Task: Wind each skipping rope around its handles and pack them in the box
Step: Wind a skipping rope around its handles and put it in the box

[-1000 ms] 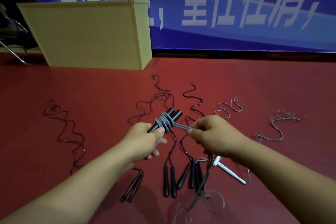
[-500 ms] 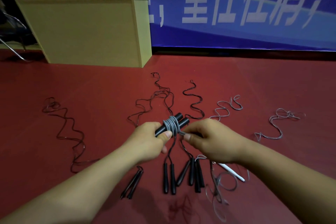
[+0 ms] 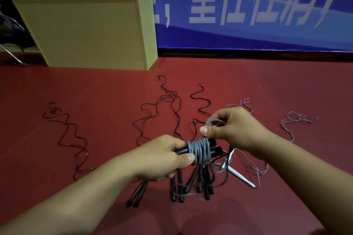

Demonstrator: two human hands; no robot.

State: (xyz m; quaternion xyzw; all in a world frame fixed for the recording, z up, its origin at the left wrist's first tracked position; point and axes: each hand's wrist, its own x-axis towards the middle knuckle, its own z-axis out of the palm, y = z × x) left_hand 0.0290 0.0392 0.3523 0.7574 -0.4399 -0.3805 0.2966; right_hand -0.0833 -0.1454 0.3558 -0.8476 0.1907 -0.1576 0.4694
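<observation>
My left hand (image 3: pixel 162 156) grips a pair of black handles (image 3: pixel 214 147) held side by side, with several turns of grey rope (image 3: pixel 199 150) wound round their middle. My right hand (image 3: pixel 231 128) is just above and to the right, pinching a loop of the same grey rope (image 3: pixel 214 121) between thumb and fingers. Below the hands, several more black-handled ropes (image 3: pixel 179 187) lie on the red floor (image 3: pixel 95 91), their thin cords (image 3: pixel 170 101) snaking away. The tan box (image 3: pixel 91 32) stands at the back left.
A white-handled rope (image 3: pixel 241 175) lies right of the black handles, and grey cords (image 3: pixel 294 120) trail off to the right. Another dark cord (image 3: pixel 65 131) lies at the left. A blue banner (image 3: pixel 248 5) hangs behind. A metal chair leg (image 3: pixel 11 53) shows at far left.
The handles have swung from pointing away to lying across, and more turns of grey rope sit on them. My right hand has risen above the bundle with a loop of rope.
</observation>
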